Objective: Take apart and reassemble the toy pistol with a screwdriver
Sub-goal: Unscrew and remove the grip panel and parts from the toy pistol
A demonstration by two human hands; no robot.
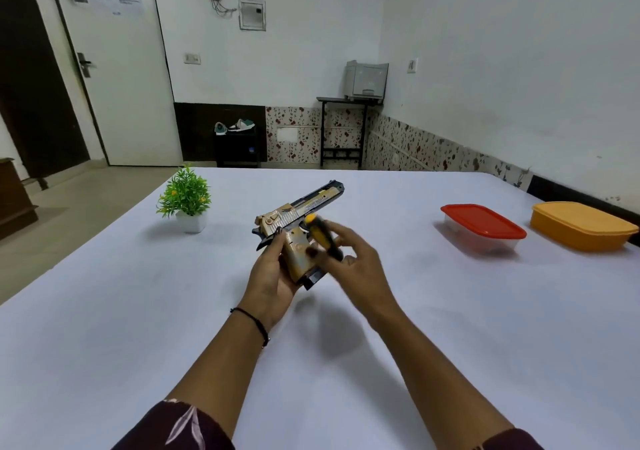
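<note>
Pistol (294, 221) sits raised above the table (138, 311), gripped by its handle in the left hand (273, 276), whose fingers wrap the back and underside of the grip while the barrel points away toward the far edge. It looks whole: slide, frame, grip and the dark magazine base at the bottom are all together, and no loose part or screw lies on the cloth that I can see. The right hand (349, 259) holds the screwdriver (323, 236), a yellow and black handle pinched between thumb and fingertips, with the other fingers loosely spread; the picture is blurred there, and the tip is hidden, so I cannot tell whether it is seated in a screw on the grip side. Judging by this, the work is either at its very start, with the first screw about to be loosened, or at its very end; the frame alone does not settle which. Two lidded boxes, red (483, 226) and orange (583, 224), stand well apart to the right, both closed, and a small plant (185, 197) stands to the left.
</note>
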